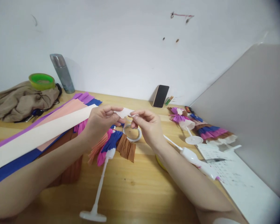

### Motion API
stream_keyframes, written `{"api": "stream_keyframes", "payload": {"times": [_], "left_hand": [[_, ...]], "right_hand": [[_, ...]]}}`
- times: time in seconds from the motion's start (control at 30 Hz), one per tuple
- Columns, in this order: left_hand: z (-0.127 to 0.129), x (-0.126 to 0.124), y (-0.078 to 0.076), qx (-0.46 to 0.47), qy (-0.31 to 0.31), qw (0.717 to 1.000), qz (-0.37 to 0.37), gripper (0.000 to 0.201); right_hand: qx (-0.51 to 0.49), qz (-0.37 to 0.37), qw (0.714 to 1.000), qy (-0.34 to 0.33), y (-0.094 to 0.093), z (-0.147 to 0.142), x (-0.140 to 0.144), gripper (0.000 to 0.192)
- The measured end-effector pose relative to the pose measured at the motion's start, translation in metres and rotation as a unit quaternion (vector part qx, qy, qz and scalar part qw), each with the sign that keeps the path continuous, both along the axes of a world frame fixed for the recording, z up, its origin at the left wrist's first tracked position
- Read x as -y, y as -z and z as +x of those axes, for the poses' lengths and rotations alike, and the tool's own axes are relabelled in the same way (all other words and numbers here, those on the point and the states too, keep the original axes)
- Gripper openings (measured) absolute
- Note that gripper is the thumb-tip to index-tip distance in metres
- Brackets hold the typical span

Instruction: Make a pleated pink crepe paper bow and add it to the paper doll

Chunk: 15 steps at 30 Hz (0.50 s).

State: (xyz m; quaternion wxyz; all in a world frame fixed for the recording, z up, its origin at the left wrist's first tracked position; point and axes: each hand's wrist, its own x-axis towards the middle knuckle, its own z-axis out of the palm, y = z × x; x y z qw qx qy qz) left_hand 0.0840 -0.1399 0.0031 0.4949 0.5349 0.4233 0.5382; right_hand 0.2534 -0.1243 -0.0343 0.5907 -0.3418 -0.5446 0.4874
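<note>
Between my two hands a small white piece of paper (124,112) is held up over the table. My left hand (102,119) pinches its left side between thumb and fingers. The right edge is pinched by my right hand (148,123). Below them lies a white stand (100,186) with a round base, tipped on its side, its upper end dressed in pleated crepe paper (114,141) in blue, pink, peach and brown. A roll of tape (138,137) rests just beneath my right hand, partly hidden by it.
Long crepe paper strips (44,133) cover the left side, near a brown cloth (21,99), a green tape roll (42,81) and a flask (63,74). A phone (161,96) leans on the wall. Finished ruffled pieces (211,130), a white glue gun (198,163) and written paper (242,177) lie right.
</note>
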Motion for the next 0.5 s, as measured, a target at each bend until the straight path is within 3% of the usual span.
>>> {"api": "stream_keyframes", "payload": {"times": [0.27,0.5], "left_hand": [[-0.014,0.036,0.043,0.023,-0.028,0.993,-0.109,0.02],[-0.007,0.056,0.055,0.017,-0.044,0.986,-0.16,0.021]], "right_hand": [[0.04,-0.12,0.99,-0.067,0.038,-0.001,0.04,0.017],[-0.005,-0.137,0.989,-0.064,0.057,-0.002,0.067,0.029]]}}
